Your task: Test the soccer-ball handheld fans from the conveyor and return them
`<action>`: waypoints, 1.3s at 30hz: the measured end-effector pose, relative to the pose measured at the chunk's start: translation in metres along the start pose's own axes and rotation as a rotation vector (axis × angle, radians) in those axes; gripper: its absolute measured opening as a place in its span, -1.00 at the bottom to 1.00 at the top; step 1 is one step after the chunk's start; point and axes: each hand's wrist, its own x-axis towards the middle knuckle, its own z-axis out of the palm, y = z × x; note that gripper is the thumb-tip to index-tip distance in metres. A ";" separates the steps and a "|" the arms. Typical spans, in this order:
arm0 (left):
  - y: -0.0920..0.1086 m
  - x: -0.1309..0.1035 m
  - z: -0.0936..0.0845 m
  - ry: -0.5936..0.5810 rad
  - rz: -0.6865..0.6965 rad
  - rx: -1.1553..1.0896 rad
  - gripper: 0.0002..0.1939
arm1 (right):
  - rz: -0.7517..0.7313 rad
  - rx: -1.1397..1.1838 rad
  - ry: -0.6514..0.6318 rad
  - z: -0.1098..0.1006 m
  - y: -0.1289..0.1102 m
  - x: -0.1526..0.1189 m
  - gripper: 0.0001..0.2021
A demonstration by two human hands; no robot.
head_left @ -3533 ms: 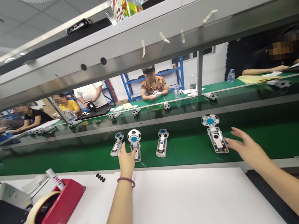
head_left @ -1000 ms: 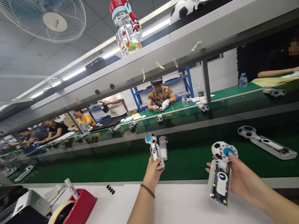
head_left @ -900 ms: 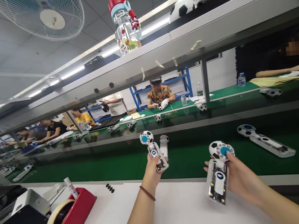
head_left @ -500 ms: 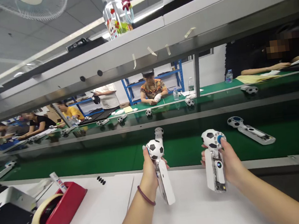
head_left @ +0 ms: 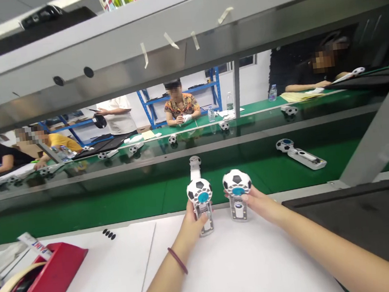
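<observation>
My left hand (head_left: 193, 222) is closed round the clear-fronted handle of a football-headed handheld fan (head_left: 200, 192), thumb on its front. A second handheld fan (head_left: 236, 182) of the same kind is gripped in my right hand (head_left: 257, 202), the thumb just below its blue centre. Both stand upright side by side with a small gap, their blue discs facing me. Through the clear handles some inner parts show. Right behind the left one, another white fan (head_left: 195, 165) lies on the green belt (head_left: 165, 194). White sheets (head_left: 256, 260) cover the bench below my hands.
A red tape dispenser (head_left: 55, 283) with a paint marker (head_left: 35, 246) stands at left, near several small black ovals (head_left: 109, 234). Another fan (head_left: 300, 153) lies on the belt at right, by a grey post (head_left: 371, 130). A black tray (head_left: 372, 229) is at right. Co-workers sit across.
Both fans have turned so their blue discs face me. My right hand has moved left, bringing its fan close to the other. The view has shifted right and down.
</observation>
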 end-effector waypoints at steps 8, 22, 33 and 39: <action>-0.014 0.001 -0.007 0.043 -0.295 -0.305 -0.59 | 0.110 0.135 0.133 0.021 0.013 0.003 -0.55; -0.005 -0.003 -0.012 -0.166 -0.218 -0.235 -0.54 | 0.159 0.163 0.014 0.023 0.019 0.000 -0.31; 0.000 -0.007 -0.010 -0.188 -0.253 -0.183 -0.65 | 0.200 0.178 0.040 0.023 0.019 0.003 -0.30; 0.000 -0.006 -0.011 -0.209 -0.246 -0.164 -0.67 | 0.201 0.166 0.041 0.022 0.021 0.004 -0.33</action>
